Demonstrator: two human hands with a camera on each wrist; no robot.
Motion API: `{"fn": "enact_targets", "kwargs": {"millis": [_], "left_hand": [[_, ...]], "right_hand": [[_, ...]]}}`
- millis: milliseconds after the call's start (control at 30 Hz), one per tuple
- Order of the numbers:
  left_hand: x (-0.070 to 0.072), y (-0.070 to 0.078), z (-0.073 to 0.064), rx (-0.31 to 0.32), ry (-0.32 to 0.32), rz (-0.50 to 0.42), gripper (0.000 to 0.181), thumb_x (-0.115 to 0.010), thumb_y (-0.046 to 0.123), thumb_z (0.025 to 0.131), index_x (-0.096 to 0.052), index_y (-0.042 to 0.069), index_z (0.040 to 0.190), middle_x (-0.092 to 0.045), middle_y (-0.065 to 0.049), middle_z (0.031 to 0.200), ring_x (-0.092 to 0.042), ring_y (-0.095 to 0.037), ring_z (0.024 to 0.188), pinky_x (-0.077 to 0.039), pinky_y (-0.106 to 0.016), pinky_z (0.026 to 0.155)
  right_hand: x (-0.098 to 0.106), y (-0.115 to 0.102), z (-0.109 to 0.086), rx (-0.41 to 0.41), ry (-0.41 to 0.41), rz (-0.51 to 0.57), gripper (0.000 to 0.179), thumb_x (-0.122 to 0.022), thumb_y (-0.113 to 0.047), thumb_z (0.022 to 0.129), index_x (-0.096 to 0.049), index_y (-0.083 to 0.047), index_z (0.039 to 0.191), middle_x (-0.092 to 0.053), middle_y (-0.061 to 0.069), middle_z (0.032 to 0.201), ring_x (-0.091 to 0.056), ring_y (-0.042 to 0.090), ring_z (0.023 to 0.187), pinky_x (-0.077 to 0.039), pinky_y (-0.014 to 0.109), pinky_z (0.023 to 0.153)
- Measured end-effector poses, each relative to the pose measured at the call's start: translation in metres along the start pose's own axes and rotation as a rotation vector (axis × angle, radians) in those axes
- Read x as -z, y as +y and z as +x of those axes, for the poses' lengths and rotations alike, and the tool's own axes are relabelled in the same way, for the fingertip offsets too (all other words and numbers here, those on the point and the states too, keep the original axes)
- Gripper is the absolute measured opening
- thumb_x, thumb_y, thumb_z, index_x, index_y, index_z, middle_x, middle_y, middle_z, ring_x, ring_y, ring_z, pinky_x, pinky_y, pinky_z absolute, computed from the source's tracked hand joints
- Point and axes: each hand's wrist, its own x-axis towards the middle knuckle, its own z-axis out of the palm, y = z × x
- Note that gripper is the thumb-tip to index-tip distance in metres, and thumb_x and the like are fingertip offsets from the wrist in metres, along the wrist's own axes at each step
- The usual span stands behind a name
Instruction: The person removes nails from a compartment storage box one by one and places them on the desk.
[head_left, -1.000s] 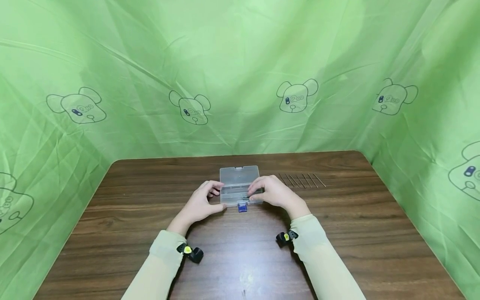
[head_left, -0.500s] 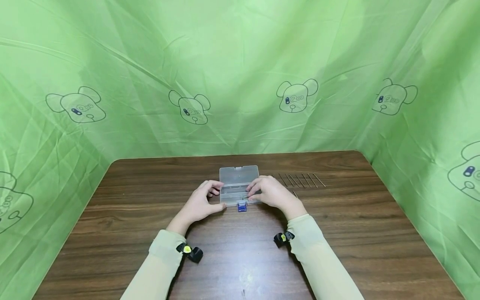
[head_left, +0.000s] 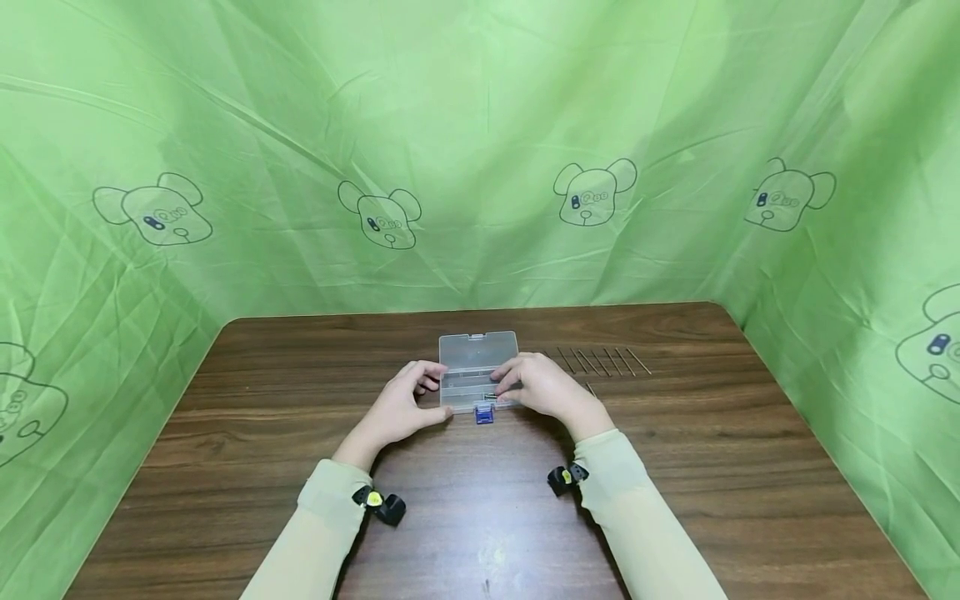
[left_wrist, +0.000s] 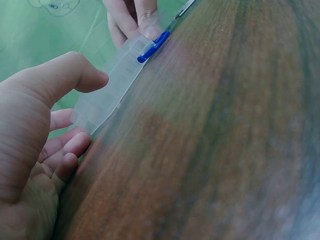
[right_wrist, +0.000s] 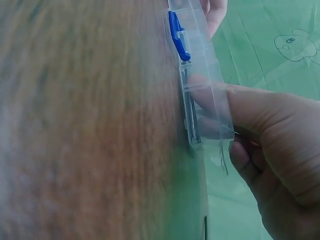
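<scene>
Box (head_left: 467, 391) lengthwise left-to-right, latch (head_left: 484, 414) nearward

The case (head_left: 478, 350) is smooth clear plastic, its front latch (head_left: 484, 414) blue plastic, the rods (head_left: 602, 362) right of it metal, the tabletop (head_left: 480, 492) beneath it glossy wood-grain, the cloth (head_left: 480, 167) behind it creased, satiny

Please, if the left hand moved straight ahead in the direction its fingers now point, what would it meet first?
The left hand would meet the left side of the clear plastic box. Its fingers seem to touch this side already, though exact contact is hard to judge.
</scene>
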Motion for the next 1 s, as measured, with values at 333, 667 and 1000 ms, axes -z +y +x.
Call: {"fn": "enact_targets", "kwargs": {"millis": [333, 667, 1000], "left_hand": [[-0.0005, 0.0003, 0.0007, -0.001, -0.001, 0.001, 0.066, -0.094, 0.015, 0.082, -0.065, 0.007, 0.141, -0.067, -0.008, 0.127, -0.066, -0.023, 0.110, -0.054, -0.046, 0.099], [0.0000, -0.0002, -0.0002, 0.003, -0.006, -0.001, 0.066, -0.094, 0.016, 0.083, -0.065, 0.007, 0.142, -0.067, -0.007, 0.126, -0.066, -0.023, 0.111, -0.054, -0.046, 0.099], [0.0001, 0.0005, 0.0003, 0.007, -0.010, 0.005, 0.066, -0.094, 0.016, 0.084, -0.065, 0.008, 0.142, -0.066, -0.008, 0.128, -0.066, -0.023, 0.111, -0.054, -0.047, 0.100]], "right_hand": [[0.0015, -0.0059, -0.0001, -0.055, -0.029, -0.033, 0.008, -0.084, -0.020, 0.097, -0.087, -0.014, 0.101, -0.078, 0.004, 0.131, -0.067, 0.032, 0.130, -0.044, 0.054, 0.119], [0.0006, 0.0001, 0.0001, 0.010, -0.011, -0.020, 0.012, -0.086, -0.022, 0.094, -0.088, -0.014, 0.103, -0.079, 0.004, 0.128, -0.070, 0.031, 0.126, -0.047, 0.054, 0.115], [0.0005, -0.0013, -0.0001, 0.012, -0.012, -0.016, 0.009, -0.084, -0.018, 0.097, -0.087, -0.012, 0.103, -0.079, 0.005, 0.127, -0.068, 0.034, 0.127, -0.046, 0.054, 0.117]]}}
